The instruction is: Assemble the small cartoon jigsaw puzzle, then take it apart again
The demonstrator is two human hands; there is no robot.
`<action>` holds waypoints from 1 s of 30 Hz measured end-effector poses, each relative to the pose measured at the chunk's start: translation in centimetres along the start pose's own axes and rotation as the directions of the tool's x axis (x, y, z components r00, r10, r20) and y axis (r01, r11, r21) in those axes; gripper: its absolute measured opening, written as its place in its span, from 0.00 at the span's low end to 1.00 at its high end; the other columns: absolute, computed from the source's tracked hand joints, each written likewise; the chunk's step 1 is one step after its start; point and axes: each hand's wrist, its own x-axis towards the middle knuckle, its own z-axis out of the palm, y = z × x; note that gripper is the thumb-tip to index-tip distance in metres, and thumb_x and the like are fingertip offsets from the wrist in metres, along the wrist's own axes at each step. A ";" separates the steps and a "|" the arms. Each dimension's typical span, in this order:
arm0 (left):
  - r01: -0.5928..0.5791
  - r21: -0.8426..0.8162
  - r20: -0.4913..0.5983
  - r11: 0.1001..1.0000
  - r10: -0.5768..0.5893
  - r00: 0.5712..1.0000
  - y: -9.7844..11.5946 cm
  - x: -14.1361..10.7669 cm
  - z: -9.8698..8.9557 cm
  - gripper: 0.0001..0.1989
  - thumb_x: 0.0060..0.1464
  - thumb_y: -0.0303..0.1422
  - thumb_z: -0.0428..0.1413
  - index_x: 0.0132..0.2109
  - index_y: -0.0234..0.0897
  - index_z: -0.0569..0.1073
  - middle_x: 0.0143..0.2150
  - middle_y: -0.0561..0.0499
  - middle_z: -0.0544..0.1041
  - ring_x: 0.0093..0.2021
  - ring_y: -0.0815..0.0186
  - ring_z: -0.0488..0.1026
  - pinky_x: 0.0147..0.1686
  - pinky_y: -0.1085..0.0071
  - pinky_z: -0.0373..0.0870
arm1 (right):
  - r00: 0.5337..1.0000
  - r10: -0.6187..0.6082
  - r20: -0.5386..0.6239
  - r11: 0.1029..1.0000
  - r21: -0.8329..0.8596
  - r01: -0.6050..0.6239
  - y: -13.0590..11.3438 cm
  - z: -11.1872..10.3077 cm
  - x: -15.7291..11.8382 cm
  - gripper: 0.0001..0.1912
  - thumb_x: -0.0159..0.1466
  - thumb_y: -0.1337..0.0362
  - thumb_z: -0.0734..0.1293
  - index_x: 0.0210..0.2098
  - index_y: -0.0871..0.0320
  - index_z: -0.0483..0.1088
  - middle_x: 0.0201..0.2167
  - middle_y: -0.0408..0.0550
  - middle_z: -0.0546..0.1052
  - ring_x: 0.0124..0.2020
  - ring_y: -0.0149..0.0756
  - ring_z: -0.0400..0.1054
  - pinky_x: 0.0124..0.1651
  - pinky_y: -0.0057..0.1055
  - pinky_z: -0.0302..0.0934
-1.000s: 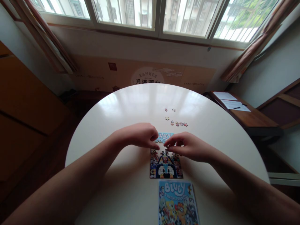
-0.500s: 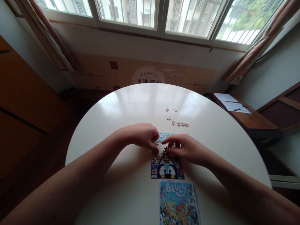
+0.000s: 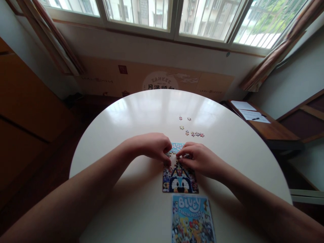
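A partly assembled jigsaw puzzle [image 3: 180,184] lies on the white table, a blue cartoon dog face at its near end and a light-blue lettered strip at its far end. A gap shows in its middle. At the puzzle's left edge rests my left hand [image 3: 155,146], fingers curled and thumb tip down on the pieces. My right hand [image 3: 199,157] reaches in from the right, thumb and fingertips brought together over the right side of the gap. They close on a small puzzle piece, mostly hidden by the fingertips.
Several loose puzzle pieces [image 3: 192,134] lie beyond the puzzle, slightly right. A "Bluey" picture sheet [image 3: 193,219] lies nearest me. The round table [image 3: 121,118] stands before a window wall. To the right, a wooden side table [image 3: 280,130] bears papers [image 3: 254,115] and a pen.
My right thumb and fingers have drawn closer together over the gap, and the hand has moved slightly. My left hand stays at the puzzle's left edge. The loose pieces have not moved.
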 end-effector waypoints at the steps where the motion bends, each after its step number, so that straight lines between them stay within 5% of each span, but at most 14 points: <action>1: -0.003 0.002 -0.002 1.000 0.003 1.000 0.0 0.0 0.0 0.17 0.46 0.45 0.63 0.24 0.38 0.68 0.21 0.53 0.70 0.21 0.69 0.61 0.21 0.69 0.53 | 1.000 -0.002 0.001 1.000 0.000 0.002 0.1 0.0 0.0 0.11 0.62 0.67 0.67 0.42 0.53 0.80 0.40 0.47 0.76 0.39 0.32 0.69 0.45 0.29 0.64; 16: -0.003 0.012 -0.009 1.000 0.003 1.000 0.0 0.0 0.0 0.18 0.46 0.46 0.63 0.23 0.38 0.68 0.21 0.54 0.69 0.21 0.69 0.61 0.22 0.69 0.53 | 0.999 -0.010 -0.048 0.984 -0.180 0.001 -0.3 0.0 -0.7 0.08 0.63 0.64 0.69 0.37 0.44 0.80 0.36 0.40 0.75 0.34 0.28 0.68 0.37 0.28 0.60; 19: -0.002 0.007 -0.015 1.000 0.002 1.000 0.0 -0.2 -0.1 0.17 0.50 0.44 0.61 0.23 0.38 0.67 0.21 0.54 0.69 0.21 0.69 0.61 0.23 0.69 0.54 | 0.986 -0.054 -0.156 0.993 -0.114 0.037 0.2 -0.9 -0.7 0.07 0.65 0.61 0.67 0.39 0.47 0.79 0.35 0.41 0.75 0.34 0.27 0.68 0.37 0.27 0.61; 26: -0.009 0.086 -0.197 0.996 0.026 0.980 0.1 -0.1 -0.2 0.19 0.57 0.44 0.57 0.25 0.37 0.68 0.25 0.51 0.72 0.24 0.68 0.63 0.25 0.69 0.56 | 0.871 -0.077 -0.485 0.992 -0.126 0.017 2.5 -3.9 -0.8 0.09 0.66 0.61 0.66 0.41 0.52 0.79 0.34 0.44 0.76 0.31 0.27 0.65 0.34 0.28 0.60; 30: -0.014 0.172 -0.396 0.985 0.082 0.915 0.0 0.5 0.6 0.17 0.56 0.48 0.60 0.42 0.39 0.73 0.46 0.46 0.76 0.46 0.57 0.71 0.43 0.64 0.67 | 0.775 -0.068 -0.628 0.997 -0.070 0.030 3.6 -4.6 -0.4 0.09 0.65 0.60 0.66 0.39 0.54 0.79 0.34 0.45 0.76 0.32 0.29 0.67 0.34 0.29 0.61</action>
